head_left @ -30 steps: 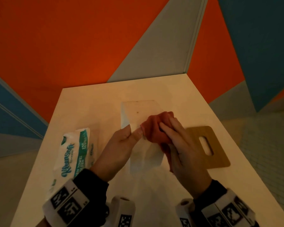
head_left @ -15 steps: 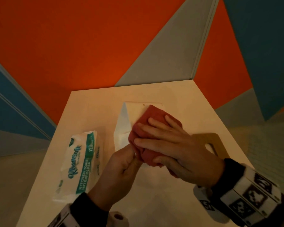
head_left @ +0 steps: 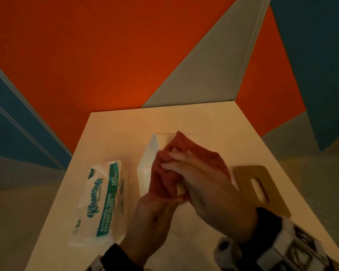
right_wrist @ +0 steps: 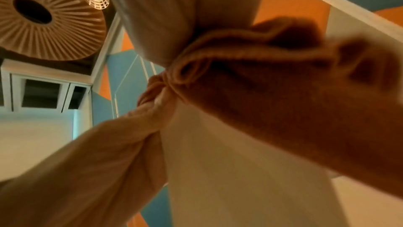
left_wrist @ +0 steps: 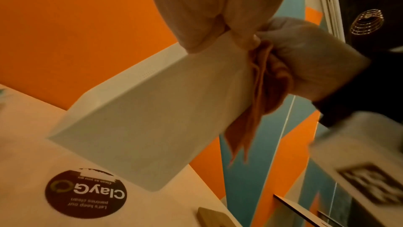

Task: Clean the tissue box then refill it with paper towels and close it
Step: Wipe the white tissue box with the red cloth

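The white tissue box (head_left: 146, 169) stood tipped on the bench (head_left: 115, 133), one lower edge down and the near end raised, between the pack of paper towels (head_left: 100, 200) on its left and the wooden lid (head_left: 259, 187) lying flat on its right. The left hand (head_left: 153, 218) pinched the box's raised near edge, thumb on one face and fingers curled behind. The right hand (head_left: 205, 184) lay over a red cloth (head_left: 196, 149), its fingers bent into the bunched fabric and pressing it against the box's upper face.

Judged from its thin, straight walls and the ease with which one pinch held it tilted, the box was probably light and stiff, with a smooth finish that could slip under a wiping push. A grip on the rim or a corner, opposite the cloth's pressure, looked the soundest place to steady it. The cloth was soft and limp, a loose corner dangling below the box in the left wrist view. The pack seemed soft, squashy and slick in its wrapper, best taken round its middle. Cleaning appeared under way; the refill and the lid were not yet done.
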